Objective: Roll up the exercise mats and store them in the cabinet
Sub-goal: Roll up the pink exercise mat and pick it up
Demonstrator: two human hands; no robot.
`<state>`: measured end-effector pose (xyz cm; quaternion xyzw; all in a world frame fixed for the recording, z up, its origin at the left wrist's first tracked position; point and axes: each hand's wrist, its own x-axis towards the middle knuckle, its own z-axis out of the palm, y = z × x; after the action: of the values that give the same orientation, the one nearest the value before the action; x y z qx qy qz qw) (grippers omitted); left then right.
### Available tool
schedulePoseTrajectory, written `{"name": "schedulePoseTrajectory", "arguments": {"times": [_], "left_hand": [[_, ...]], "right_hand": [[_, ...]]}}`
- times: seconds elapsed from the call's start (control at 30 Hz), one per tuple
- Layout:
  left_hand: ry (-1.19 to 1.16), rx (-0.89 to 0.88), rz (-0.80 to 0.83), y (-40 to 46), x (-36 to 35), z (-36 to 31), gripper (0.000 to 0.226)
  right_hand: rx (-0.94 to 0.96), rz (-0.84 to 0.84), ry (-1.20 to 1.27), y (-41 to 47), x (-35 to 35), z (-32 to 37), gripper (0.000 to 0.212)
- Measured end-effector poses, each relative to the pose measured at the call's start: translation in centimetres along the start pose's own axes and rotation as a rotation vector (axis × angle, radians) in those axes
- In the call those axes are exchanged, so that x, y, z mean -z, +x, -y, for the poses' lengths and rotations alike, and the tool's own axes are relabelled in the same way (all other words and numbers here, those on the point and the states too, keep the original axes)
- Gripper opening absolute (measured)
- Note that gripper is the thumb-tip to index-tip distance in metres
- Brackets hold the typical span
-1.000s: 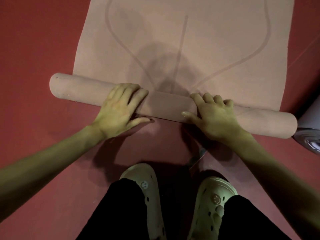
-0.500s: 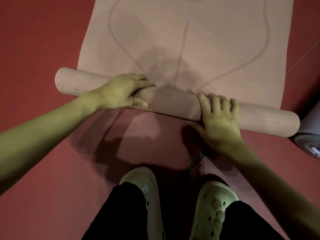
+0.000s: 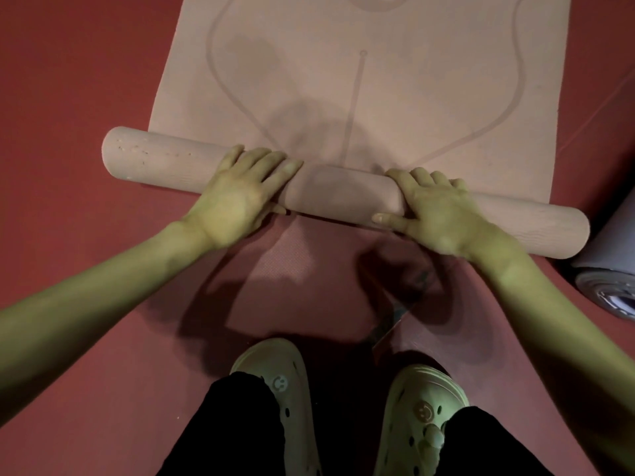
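A pink exercise mat (image 3: 395,97) lies on the red floor, partly rolled. Its rolled part (image 3: 340,195) runs slanted across the middle, left end higher than the right end. My left hand (image 3: 240,195) lies palm down over the roll left of centre, fingers draped over its top. On the roll right of centre rests my right hand (image 3: 436,211), also palm down, fingers over the top and thumb stretched along the near side. The flat part of the mat, printed with curved lines, stretches away from me.
A grey-blue rolled mat (image 3: 611,269) lies at the right edge, close to the pink roll's right end. My feet in pale clogs (image 3: 275,383) stand just behind the roll. A small dark object (image 3: 395,314) lies on the red floor (image 3: 68,97) between roll and shoes.
The roll has travelled a little farther over the flat mat. My left hand came back from a sideways grip to palm down, and my right hand shifted on the roll.
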<state>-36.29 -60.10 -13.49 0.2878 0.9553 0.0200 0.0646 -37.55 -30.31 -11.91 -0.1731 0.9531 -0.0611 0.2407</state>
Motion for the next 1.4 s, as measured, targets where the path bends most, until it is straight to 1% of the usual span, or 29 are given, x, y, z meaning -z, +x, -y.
{"name": "schedulePoseTrajectory", "arguments": {"times": [0.07, 0.13, 0.2, 0.27, 0.37, 0.43, 0.5, 0.57, 0.6, 0.67, 0.73, 0.83, 0.9, 0.97, 1.0, 1.03, 1.1, 1.13, 1.17, 1.23, 1.27, 1.33, 1.4], "left_hand": [[-0.064, -0.016, 0.067, 1.0, 0.8, 0.8, 0.067], [-0.161, -0.016, 0.136, 2.2, 1.6, 1.6, 0.072], [-0.282, 0.005, 0.192, 3.5, 2.4, 2.2, 0.072], [-0.36, 0.044, 0.223, 4.3, 2.6, 2.4, 0.074], [-0.351, 0.115, 0.17, 4.0, 2.4, 2.2, 0.077], [-0.305, 0.152, 0.044, 3.0, 1.9, 1.5, 0.073], [-0.207, 0.135, -0.06, 2.1, 1.2, 0.8, 0.073], [-0.104, 0.123, -0.058, 2.0, 0.5, 0.5, 0.081], [-0.093, 0.121, -0.049, 2.3, 0.3, 0.7, 0.083], [-0.125, 0.112, -0.038, 3.1, 0.2, 1.4, 0.08], [-0.169, 0.101, -0.013, 4.0, 0.6, 2.1, 0.08], [-0.258, 0.095, 0.062, 5.8, 1.7, 3.2, 0.082], [-0.318, 0.078, 0.126, 6.9, 2.4, 3.8, 0.085], [-0.341, 0.098, 0.17, 7.3, 2.9, 3.9, 0.086], [-0.341, 0.129, 0.164, 7.2, 2.9, 3.7, 0.084], [-0.33, 0.153, 0.127, 6.9, 3.0, 3.4, 0.081], [-0.239, 0.135, -0.017, 5.7, 2.6, 2.5, 0.08], [-0.179, 0.117, -0.058, 5.1, 2.3, 2.1, 0.084], [-0.13, 0.112, -0.062, 4.6, 1.8, 1.8, 0.09], [-0.076, 0.134, -0.031, 4.6, 1.1, 1.6, 0.1], [-0.063, 0.149, -0.028, 4.9, 0.8, 1.6, 0.101], [-0.042, 0.174, -0.033, 6.0, 0.7, 1.7, 0.095], [-0.028, 0.176, -0.031, 6.8, 0.9, 2.0, 0.088]], "right_hand": [[0.014, -0.163, -0.068, -0.7, -1.2, 0.1, 0.079], [-0.006, -0.301, -0.116, -1.3, -2.7, 0.5, 0.086], [-0.049, -0.379, -0.11, -1.5, -3.8, 0.8, 0.086], [-0.07, -0.401, -0.113, -1.1, -3.9, 0.8, 0.084], [-0.062, -0.356, -0.13, 0.0, -2.7, 0.3, 0.082], [-0.062, -0.252, -0.089, 1.0, -1.2, -0.2, 0.079], [-0.074, -0.12, -0.011, 2.1, 0.4, -0.9, 0.078], [-0.085, -0.015, 0.049, 2.9, 1.7, -1.2, 0.077], [-0.087, 0.002, 0.063, 3.1, 1.9, -1.3, 0.077], [-0.086, -0.035, 0.069, 3.0, 1.8, -1.4, 0.077], [-0.053, -0.158, 0.031, 2.4, 0.7, -1.5, 0.083], [0.002, -0.363, -0.102, 1.3, -1.7, -1.2, 0.09], [-0.022, -0.421, -0.101, 1.2, -2.6, -0.9, 0.093], [-0.039, -0.399, -0.073, 1.6, -2.5, -0.9, 0.1], [-0.049, -0.379, -0.057, 2.0, -2.1, -1.0, 0.102], [-0.061, -0.349, -0.042, 2.3, -1.5, -1.1, 0.102], [-0.078, -0.277, -0.011, 3.2, -0.3, -1.5, 0.101], [-0.082, -0.245, -0.001, 3.7, 0.3, -1.7, 0.1], [-0.086, -0.211, 0.004, 4.1, 0.9, -1.9, 0.099], [-0.094, -0.158, 0.004, 4.8, 1.7, -2.2, 0.101], [-0.1, -0.151, -0.004, 5.0, 1.9, -2.3, 0.104], [-0.098, -0.181, -0.042, 5.0, 1.8, -2.3, 0.109], [-0.072, -0.225, -0.091, 4.8, 1.5, -2.4, 0.103]]}}
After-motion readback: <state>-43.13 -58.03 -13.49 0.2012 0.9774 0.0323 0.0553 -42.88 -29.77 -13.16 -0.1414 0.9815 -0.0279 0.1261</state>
